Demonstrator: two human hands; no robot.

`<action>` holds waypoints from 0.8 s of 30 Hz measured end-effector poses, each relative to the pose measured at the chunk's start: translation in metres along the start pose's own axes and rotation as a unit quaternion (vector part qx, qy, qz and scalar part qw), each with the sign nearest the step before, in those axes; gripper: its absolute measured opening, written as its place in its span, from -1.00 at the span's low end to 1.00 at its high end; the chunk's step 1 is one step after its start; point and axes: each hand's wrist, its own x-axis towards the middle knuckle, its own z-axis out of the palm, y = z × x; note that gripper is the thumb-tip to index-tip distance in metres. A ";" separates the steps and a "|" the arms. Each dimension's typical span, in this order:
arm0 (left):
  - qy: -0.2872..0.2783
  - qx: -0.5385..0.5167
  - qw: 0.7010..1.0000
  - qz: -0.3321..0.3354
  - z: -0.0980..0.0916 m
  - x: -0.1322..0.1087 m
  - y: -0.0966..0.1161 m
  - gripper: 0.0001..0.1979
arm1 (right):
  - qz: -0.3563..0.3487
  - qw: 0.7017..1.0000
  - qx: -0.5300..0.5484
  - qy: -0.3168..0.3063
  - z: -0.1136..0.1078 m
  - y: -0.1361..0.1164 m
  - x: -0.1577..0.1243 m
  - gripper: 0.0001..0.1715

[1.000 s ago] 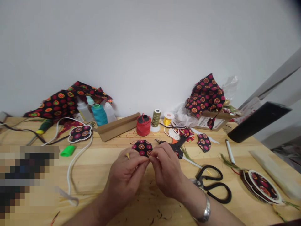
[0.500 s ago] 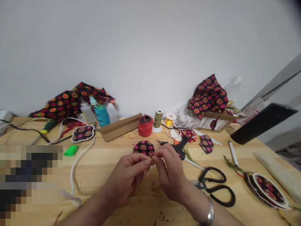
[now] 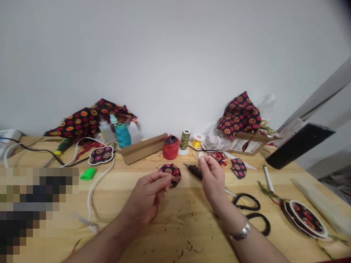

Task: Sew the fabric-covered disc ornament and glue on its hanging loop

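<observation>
Red thread (image 3: pixel 155 214) trails in a short curve from beneath the left hand (image 3: pixel 149 190), low over the middle of the wooden table (image 3: pixel 170 233). From the left edge, patterned cloth (image 3: pixel 79 120) is heaped against the wall, and in front of it lies a flower-shaped piece (image 3: pixel 101 156) with a white border. A green sleeve (image 3: pixel 88 174) lies nearer, beside a white cable (image 3: pixel 89 201). Next along the back come a teal spool (image 3: pixel 123 136), a cardboard strip (image 3: pixel 145 149) and then the left hand, closed with thumb to fingertips and gripping the thread; what sits at the fingertips is too small to make out. Just beyond those fingers lies a dark round fabric piece (image 3: pixel 177 173), partly covered by them. Behind it stand a red spool (image 3: pixel 171 148) and an olive spool (image 3: pixel 185 140). Apart from the left, the right hand (image 3: pixel 212 179) is pinched in front of a black glue gun (image 3: pixel 194 171), though whether anything is between its fingertips I cannot tell. Farther right are black-handled scissors (image 3: pixel 259 205), partly behind the right forearm, a fabric scrap (image 3: pixel 239 168), a white pen (image 3: pixel 268 178) and a pale-rimmed round piece (image 3: pixel 307 217)
</observation>
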 end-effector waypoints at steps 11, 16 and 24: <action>0.088 -0.080 0.978 0.170 -0.017 0.006 0.024 -0.87 | -0.039 0.942 -0.244 -0.228 0.028 -0.022 0.011 -0.84; 0.111 -0.108 0.968 0.197 -0.020 0.009 0.026 -0.86 | -0.097 0.875 -0.372 -0.294 0.064 -0.017 0.018 -0.82; 0.116 -0.122 0.965 0.203 -0.018 0.008 0.029 -0.90 | -0.103 0.817 -0.468 -0.320 0.100 -0.013 0.018 -0.87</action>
